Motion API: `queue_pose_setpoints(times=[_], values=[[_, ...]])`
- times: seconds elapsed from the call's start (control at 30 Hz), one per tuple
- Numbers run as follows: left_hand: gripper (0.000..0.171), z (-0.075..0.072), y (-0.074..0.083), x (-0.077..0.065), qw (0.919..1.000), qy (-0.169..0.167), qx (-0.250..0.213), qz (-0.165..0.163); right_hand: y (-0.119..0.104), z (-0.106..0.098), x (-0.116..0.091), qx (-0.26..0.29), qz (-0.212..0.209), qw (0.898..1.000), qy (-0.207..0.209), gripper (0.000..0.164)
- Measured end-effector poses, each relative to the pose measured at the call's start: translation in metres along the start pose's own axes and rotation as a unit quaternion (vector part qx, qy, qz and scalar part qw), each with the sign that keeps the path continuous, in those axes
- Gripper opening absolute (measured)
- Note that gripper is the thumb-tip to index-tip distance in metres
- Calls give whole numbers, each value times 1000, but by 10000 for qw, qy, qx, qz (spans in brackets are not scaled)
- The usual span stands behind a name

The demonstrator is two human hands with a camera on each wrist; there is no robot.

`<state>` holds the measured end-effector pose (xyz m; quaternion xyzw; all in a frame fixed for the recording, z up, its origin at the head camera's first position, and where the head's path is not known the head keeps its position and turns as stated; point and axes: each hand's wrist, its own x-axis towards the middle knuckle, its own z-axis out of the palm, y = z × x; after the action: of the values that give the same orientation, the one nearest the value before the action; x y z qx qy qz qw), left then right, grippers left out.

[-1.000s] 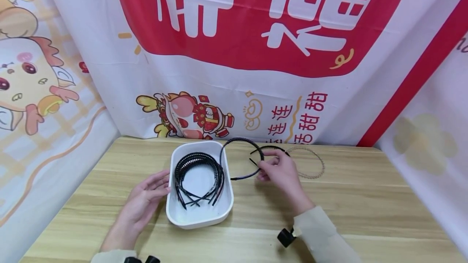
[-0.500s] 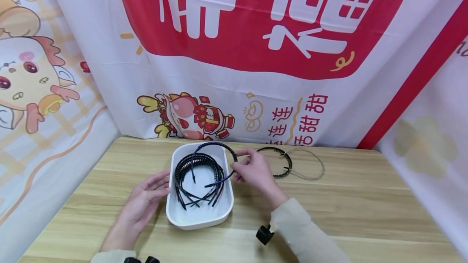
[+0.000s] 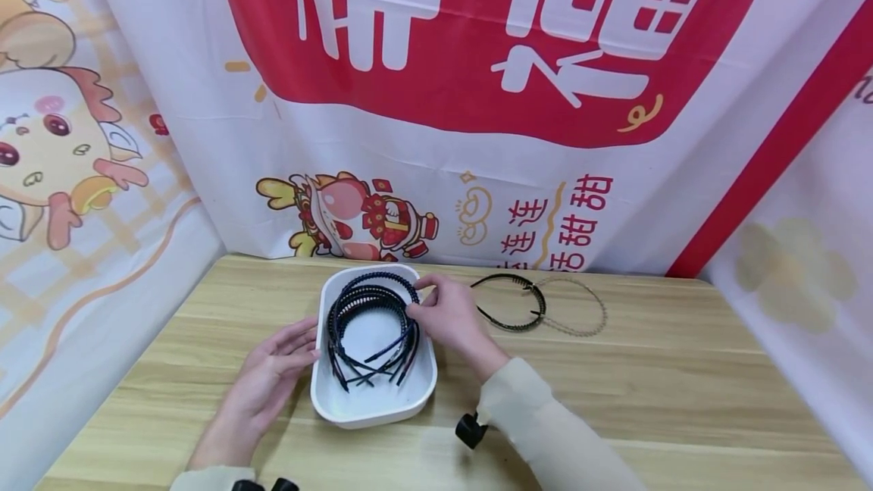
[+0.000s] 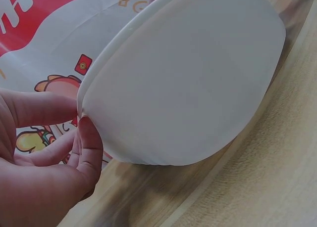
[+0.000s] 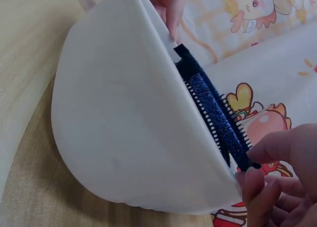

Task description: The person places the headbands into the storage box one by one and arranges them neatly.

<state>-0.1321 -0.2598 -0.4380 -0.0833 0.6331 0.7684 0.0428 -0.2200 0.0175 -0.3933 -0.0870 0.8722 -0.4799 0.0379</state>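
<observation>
A navy-blue toothed headband (image 3: 384,276) is over the white plastic container (image 3: 371,409), on top of several black headbands (image 3: 334,324) lying inside. My right hand (image 3: 446,313) pinches its right side between thumb and fingers, close to the container's right rim. In the right wrist view the glittery navy band (image 5: 218,108) shows along the rim, with the fingertips at its near end. My left hand (image 3: 269,370) is at the container's left side. The left wrist view shows its thumb and finger (image 4: 49,108) gripping the rim of the container (image 4: 183,83).
Right of the container, a black headband (image 3: 508,326) and a clear beaded-looking headband (image 3: 603,309) lie overlapping on the wooden table (image 3: 614,392). A printed cloth (image 3: 436,112) hangs behind the table's back edge, with more printed cloth at both sides.
My right hand has moved left with the navy headband, from beside the container to above it, and lowered it onto the black headbands. My left hand has stayed at the rim.
</observation>
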Motion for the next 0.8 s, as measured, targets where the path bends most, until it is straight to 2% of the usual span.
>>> queue_pose_setpoints(times=[0.23, 0.43, 0.67, 0.8], values=[[55, 0, 0, 0, 10000, 16, -88, -28, -6, 3, 2, -635, -172, 9978, -115, 35], [57, 0, 0, 0, 10000, -6, -56, -58, -8, 6, 2, -1183, -360, 9923, 5, 31], [59, 1, 0, 0, 10000, 7, -15, -47, -8, 8, -1, -1775, -818, 9806, 173, 10], [64, 0, 0, 0, 10000, -34, 51, -44, -7, 8, -2, -1968, -991, 9751, 235, 8]])
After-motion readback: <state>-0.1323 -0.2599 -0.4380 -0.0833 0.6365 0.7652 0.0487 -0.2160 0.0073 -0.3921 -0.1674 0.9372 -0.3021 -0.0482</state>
